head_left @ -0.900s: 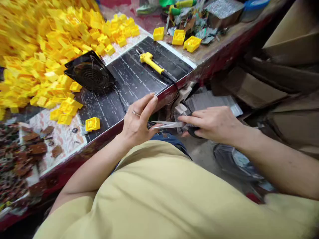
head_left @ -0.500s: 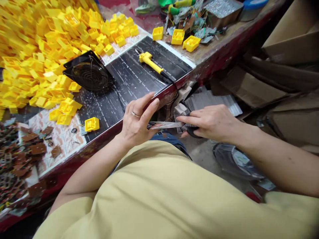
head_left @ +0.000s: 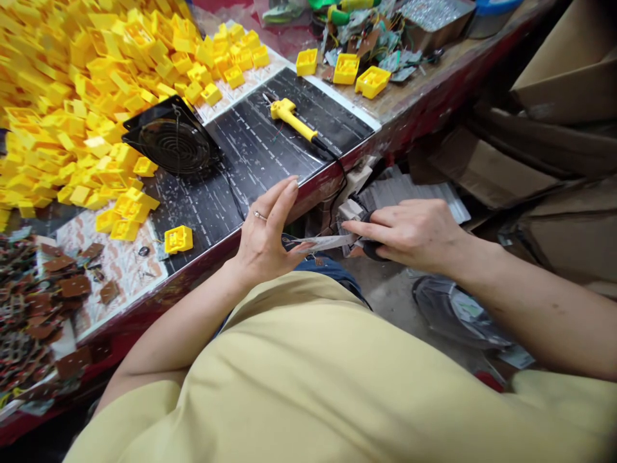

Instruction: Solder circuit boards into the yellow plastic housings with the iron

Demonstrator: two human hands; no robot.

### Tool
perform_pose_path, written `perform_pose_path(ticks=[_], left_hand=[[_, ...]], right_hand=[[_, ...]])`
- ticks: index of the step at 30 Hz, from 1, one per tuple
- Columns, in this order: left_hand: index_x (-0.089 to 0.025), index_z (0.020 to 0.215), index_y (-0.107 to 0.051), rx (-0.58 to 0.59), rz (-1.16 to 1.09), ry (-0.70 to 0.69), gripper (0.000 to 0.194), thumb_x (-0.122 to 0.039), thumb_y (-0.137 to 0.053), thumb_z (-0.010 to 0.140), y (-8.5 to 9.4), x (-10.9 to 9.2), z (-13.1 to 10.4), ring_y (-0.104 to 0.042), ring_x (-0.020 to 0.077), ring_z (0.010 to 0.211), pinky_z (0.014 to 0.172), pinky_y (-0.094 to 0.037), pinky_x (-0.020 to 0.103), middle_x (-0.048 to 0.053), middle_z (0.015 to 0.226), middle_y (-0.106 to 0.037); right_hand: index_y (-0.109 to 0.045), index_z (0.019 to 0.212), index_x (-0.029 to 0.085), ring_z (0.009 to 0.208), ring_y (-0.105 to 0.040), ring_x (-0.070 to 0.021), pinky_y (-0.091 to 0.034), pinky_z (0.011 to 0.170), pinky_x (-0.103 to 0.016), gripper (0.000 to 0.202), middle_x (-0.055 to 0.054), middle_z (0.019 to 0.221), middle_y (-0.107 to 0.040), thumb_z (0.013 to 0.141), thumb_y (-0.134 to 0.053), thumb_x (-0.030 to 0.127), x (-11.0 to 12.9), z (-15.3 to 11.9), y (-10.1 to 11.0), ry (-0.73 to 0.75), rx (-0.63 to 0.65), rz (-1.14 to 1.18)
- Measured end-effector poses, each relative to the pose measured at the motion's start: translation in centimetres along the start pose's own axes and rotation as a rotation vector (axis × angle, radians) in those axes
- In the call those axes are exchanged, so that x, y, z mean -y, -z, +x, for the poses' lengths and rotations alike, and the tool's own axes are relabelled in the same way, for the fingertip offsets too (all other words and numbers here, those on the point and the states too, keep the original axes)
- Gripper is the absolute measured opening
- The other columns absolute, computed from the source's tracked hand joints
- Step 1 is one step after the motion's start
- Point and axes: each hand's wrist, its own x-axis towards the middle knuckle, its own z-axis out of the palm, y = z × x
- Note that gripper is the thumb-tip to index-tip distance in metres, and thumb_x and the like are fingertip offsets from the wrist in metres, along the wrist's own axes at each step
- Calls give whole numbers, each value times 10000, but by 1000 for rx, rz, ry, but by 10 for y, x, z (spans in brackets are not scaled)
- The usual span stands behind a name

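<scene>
My right hand [head_left: 409, 235] is closed around the dark handles of a pair of scissors [head_left: 332, 242], its index finger stretched along them. Their pale blades point left, toward my left hand [head_left: 267, 235], which wears a ring. The left thumb lies stretched out beside the blade tips, while its upper fingers reach up to the bench edge, apart from the thumb. Something thin and dark shows by the blade tips, too small to make out. Both hands are above my lap, just in front of the bench.
A yellow-handled soldering iron [head_left: 294, 119] and a black fan [head_left: 173, 138] stand on the dark mat [head_left: 250, 154]. Yellow plastic housings [head_left: 110, 96] heap at left, brown circuit boards [head_left: 53, 289] below them. Cardboard [head_left: 525, 154] and a plastic bag [head_left: 457, 308] are at right.
The upper fingers of my left hand have drawn closer together. My right hand and the scissors have shifted only slightly. The bench things lie as before.
</scene>
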Motion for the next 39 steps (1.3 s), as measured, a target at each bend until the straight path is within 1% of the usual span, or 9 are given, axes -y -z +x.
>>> perform_pose_path(ticks=[5, 8, 14, 18, 22, 27, 31, 34, 39], left_hand=[[-310, 1578, -82, -61, 44, -118, 900, -536, -619, 892, -3, 4, 1, -545, 304, 1294, 1017, -497, 424, 164, 1488, -442], [-335, 1579, -43, -90, 74, -147, 900, -537, -602, 903, -4, 6, 0, -538, 303, 1293, 1019, -492, 431, 160, 1504, -422], [-367, 1572, -39, -67, 75, -125, 879, -541, -588, 908, -5, 6, -2, -518, 303, 1314, 1037, -464, 434, 136, 1534, -390], [-360, 1573, -62, -109, 47, -130, 892, -563, -602, 893, -5, 6, 0, -521, 308, 1312, 1036, -467, 440, 138, 1514, -403], [-376, 1566, -59, -119, 35, -127, 940, -562, -649, 858, -4, 6, 1, -516, 320, 1322, 1037, -482, 452, 136, 1506, -410], [-412, 1551, -56, -87, -22, -59, 1003, -622, -691, 804, -1, 5, 1, -512, 335, 1343, 1069, -466, 474, 111, 1550, -373], [-385, 1558, -132, -102, -63, -28, 991, -636, -705, 790, 2, 0, 2, -499, 340, 1363, 1083, -455, 481, 114, 1539, -397], [-354, 1565, -132, -105, -24, -46, 986, -569, -722, 805, 3, -1, 3, -497, 332, 1363, 1064, -476, 472, 133, 1528, -407], [-272, 1559, -173, -87, -72, 43, 966, -525, -731, 812, 2, 1, -1, -532, 301, 1318, 1019, -508, 419, 176, 1527, -417]], right_hand=[[-639, 1239, 241, 643, -571, -158, -260, 568, -303, 346, -21, 760, -668, 976, -489, 410, -1, 3, 2, -8, 92, 21], [-632, 1253, 246, 641, -577, -164, -232, 554, -309, 357, -30, 791, -684, 958, -505, 403, -2, 4, 2, -16, 151, 56], [-637, 1238, 237, 627, -554, -162, -242, 571, -308, 348, -31, 762, -678, 966, -483, 389, -3, 4, 4, -3, 134, 39], [-625, 1249, 251, 610, -525, -153, -271, 593, -307, 345, -17, 765, -679, 965, -492, 397, -2, 3, 4, -10, 138, 19], [-631, 1236, 267, 590, -498, -156, -269, 594, -311, 345, -16, 760, -684, 956, -482, 403, -1, 4, 3, -52, 177, 53], [-645, 1218, 260, 581, -494, -162, -256, 584, -327, 342, -30, 770, -696, 931, -492, 362, -1, 6, 3, -74, 225, 109], [-680, 1160, 267, 562, -496, -158, -271, 574, -324, 308, -23, 750, -706, 944, -481, 360, -2, 6, 1, -119, 183, 247], [-700, 1122, 293, 594, -566, -158, -318, 572, -310, 298, -11, 781, -725, 933, -543, 462, -2, 3, -5, -218, 127, 396], [-622, 1262, 233, 860, -703, -198, -501, 700, -280, 567, -53, 1031, -742, 884, -579, 652, 3, 1, -21, -368, -39, 481]])
